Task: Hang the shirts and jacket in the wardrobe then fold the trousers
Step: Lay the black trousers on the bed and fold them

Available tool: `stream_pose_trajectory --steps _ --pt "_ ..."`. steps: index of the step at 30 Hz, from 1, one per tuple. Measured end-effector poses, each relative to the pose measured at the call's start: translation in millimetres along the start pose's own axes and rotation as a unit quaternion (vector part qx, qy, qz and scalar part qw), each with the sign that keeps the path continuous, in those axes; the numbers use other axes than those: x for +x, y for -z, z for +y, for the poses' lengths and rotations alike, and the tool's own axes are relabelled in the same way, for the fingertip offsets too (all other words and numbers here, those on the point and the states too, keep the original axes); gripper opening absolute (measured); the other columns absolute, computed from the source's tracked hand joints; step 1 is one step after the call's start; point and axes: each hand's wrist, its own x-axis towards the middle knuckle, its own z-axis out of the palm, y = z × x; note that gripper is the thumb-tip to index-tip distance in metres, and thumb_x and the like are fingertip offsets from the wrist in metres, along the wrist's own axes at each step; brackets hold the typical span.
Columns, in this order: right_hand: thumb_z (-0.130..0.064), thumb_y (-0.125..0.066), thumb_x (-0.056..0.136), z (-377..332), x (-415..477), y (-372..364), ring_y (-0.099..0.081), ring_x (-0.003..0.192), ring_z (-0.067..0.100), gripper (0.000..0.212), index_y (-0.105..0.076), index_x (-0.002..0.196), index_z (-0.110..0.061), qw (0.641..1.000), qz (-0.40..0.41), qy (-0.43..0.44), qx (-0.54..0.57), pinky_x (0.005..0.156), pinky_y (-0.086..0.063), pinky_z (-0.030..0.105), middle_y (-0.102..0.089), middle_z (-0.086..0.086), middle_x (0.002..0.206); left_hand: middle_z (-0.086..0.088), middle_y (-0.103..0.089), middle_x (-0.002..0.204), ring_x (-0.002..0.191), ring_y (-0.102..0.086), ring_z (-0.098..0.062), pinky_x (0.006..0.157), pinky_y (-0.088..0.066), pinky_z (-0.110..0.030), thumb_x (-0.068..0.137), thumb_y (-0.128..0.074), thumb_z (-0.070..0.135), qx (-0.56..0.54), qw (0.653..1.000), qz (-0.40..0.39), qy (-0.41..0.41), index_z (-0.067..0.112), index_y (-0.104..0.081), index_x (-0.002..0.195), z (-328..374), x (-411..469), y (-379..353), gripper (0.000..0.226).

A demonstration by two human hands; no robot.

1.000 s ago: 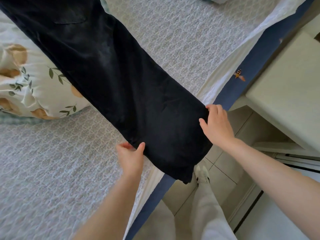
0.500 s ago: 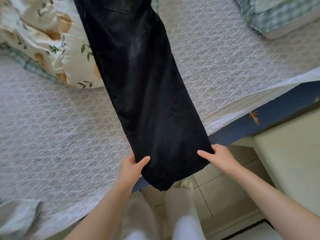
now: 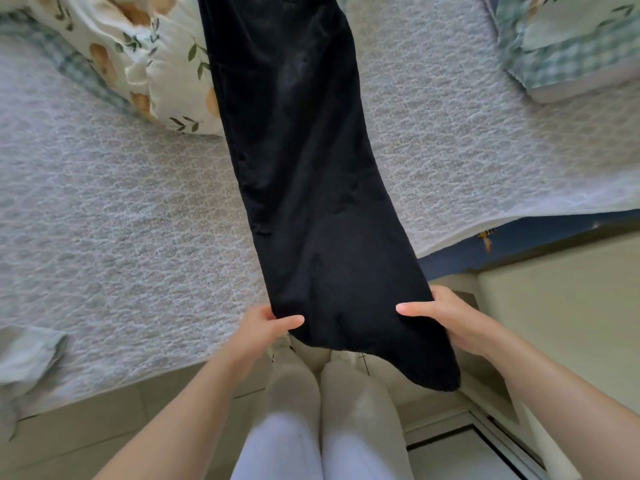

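Left hand and right hand pinch the black trousers at the hem; beyond the grip, textured grey bedspread and floral pillow; beneath it, tiled floor.

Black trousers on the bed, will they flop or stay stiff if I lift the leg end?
Probably floppy: the black trousers drape off the bed and the hem sags below the left hand and right hand. Likely not slippery: simple thumb pinches hold them.
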Motion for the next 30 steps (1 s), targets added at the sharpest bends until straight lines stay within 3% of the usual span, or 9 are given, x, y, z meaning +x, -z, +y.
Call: stream_pose_trajectory --steps 3,9,12,15,17,20,22,26,30 --pt "-0.020 -0.073 0.083 -1 -12 4 -0.069 0.103 0.024 0.034 -0.067 0.114 -0.010 1.000 -0.001 -0.012 0.006 0.097 -0.050 0.042 -0.073 0.006 0.110 0.002 -0.075 0.109 0.102 -0.071 -0.017 0.081 -0.057 -0.028 0.090 -0.069 0.015 -0.055 0.998 -0.005 0.023 0.019 -0.068 0.116 -4 -16 -2 0.026" --pt "-0.020 -0.071 0.085 1 -33 11 -0.066 0.110 0.018 0.040 -0.063 0.124 -0.018 0.998 -0.054 -0.031 0.003 0.094 -0.048 0.037 -0.070 0.000 0.119 0.016 -0.074 0.107 0.096 -0.069 0.001 0.070 -0.052 -0.011 0.089 -0.070 0.012 0.035 0.999 -0.040 0.007 0.027 -0.066 0.115 2 -44 -6 0.030" --pt "-0.014 -0.066 0.089 5 -43 9 -0.066 0.111 0.019 0.037 -0.060 0.125 -0.022 0.997 -0.066 -0.038 -0.005 0.092 -0.051 0.039 -0.069 0.000 0.120 0.019 -0.073 0.107 0.099 -0.068 0.000 0.073 -0.055 -0.015 0.088 -0.065 0.003 0.058 0.997 -0.041 0.004 0.032 -0.060 0.116 3 -58 -11 0.040" --pt "-0.015 -0.065 0.091 12 -53 5 -0.068 0.106 0.019 0.034 -0.057 0.124 -0.022 0.999 -0.020 -0.033 0.003 0.086 -0.055 0.039 -0.070 0.001 0.117 0.010 -0.073 0.105 0.095 -0.071 -0.010 0.077 -0.060 -0.030 0.090 -0.057 -0.001 0.061 0.998 0.006 0.005 0.030 -0.055 0.116 0 -66 -18 0.040" --pt "-0.020 -0.064 0.092 15 -58 2 -0.070 0.095 0.019 0.026 -0.057 0.116 -0.014 0.999 0.037 -0.034 0.001 0.078 -0.055 0.037 -0.073 0.006 0.107 0.002 -0.072 0.104 0.088 -0.071 -0.015 0.070 -0.057 -0.030 0.093 -0.050 -0.002 0.048 0.998 0.036 0.018 0.027 -0.052 0.116 -3 -70 -22 0.037" --pt "-0.020 -0.062 0.093 19 -60 -2 -0.063 0.067 0.015 0.016 -0.054 0.101 -0.009 0.992 0.121 -0.034 -0.030 0.063 -0.049 0.030 -0.072 0.009 0.085 -0.006 -0.062 0.113 0.096 -0.063 -0.019 0.074 -0.051 -0.031 0.098 -0.045 0.008 0.105 0.989 0.097 0.040 0.015 -0.043 0.121 -7 -73 -25 0.024" --pt "-0.017 -0.063 0.092 19 -59 -6 -0.060 0.060 0.013 0.014 -0.053 0.099 -0.010 0.987 0.156 -0.030 -0.037 0.055 -0.049 0.027 -0.070 0.008 0.077 -0.010 -0.060 0.115 0.098 -0.060 -0.021 0.076 -0.049 -0.034 0.100 -0.043 0.014 0.115 0.980 0.152 0.056 0.011 -0.038 0.118 -9 -72 -27 0.019" --pt "-0.017 -0.066 0.089 7 -57 -10 -0.066 0.062 0.014 0.017 -0.056 0.103 -0.014 0.982 0.188 -0.016 -0.029 0.047 -0.048 0.022 -0.072 0.010 0.082 -0.009 -0.055 0.118 0.103 -0.062 -0.029 0.095 -0.051 -0.047 0.100 -0.047 0.019 0.018 0.978 0.189 0.087 0.020 -0.023 0.137 -3 -69 -29 0.044" --pt "-0.013 -0.065 0.090 -22 -50 -10 -0.070 0.071 0.019 0.018 -0.057 0.106 -0.015 0.987 0.163 -0.005 0.008 0.053 -0.052 0.025 -0.073 0.015 0.091 -0.001 -0.056 0.108 0.095 -0.065 -0.026 0.080 -0.056 -0.042 0.095 -0.059 0.017 -0.004 0.978 0.187 0.097 0.029 -0.018 0.148 8 -65 -18 0.068"
